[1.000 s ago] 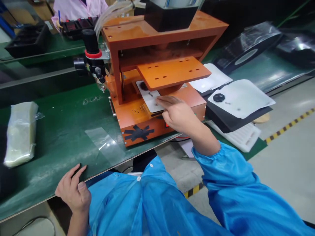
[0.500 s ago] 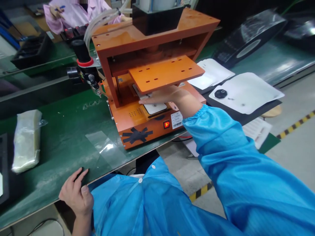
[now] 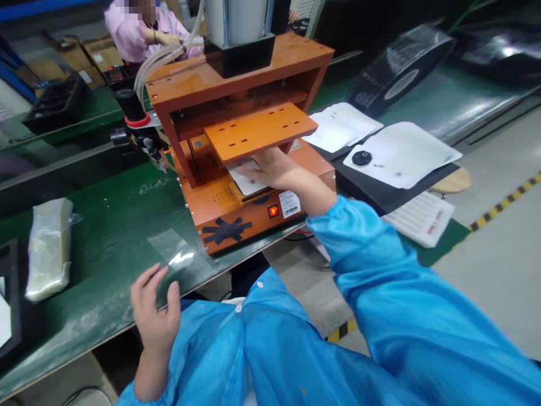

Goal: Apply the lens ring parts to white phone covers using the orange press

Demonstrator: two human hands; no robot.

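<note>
Largest of all, we have the orange press at the centre of the frame, its plate over the white panel. The panel lies under and just left of our right hand, the nearer one; its visible side edge slants down to the right, the rest hidden. Those fingers stretch over it; we cannot tell whether they grip. Our left hand, lower left, is empty, fingers loosely spread, near clear film. The label is unreadably small; beside it glows a red switch.
</note>
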